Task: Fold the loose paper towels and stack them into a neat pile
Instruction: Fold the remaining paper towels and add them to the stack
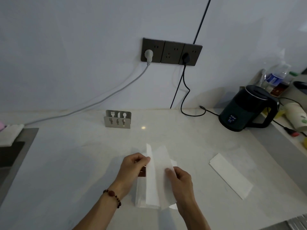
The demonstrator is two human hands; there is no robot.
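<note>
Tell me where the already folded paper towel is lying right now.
In the head view, the folded paper towel lies flat on the counter at the right, apart from both hands, nearer the camera than the black kettle.

This looks like a home kitchen or a pantry corner. A pale marble-look desk [182, 138] runs along a plain white wall fitted with a dark triple socket [172, 51], two plugs in it. A black electric kettle [247, 108] with a lit display stands at the right, near a water bottle [276, 76] and a paper cup [296, 116]. A steel napkin holder [118, 119] with fork, knife and spoon cut-outs stands by the wall.
</note>
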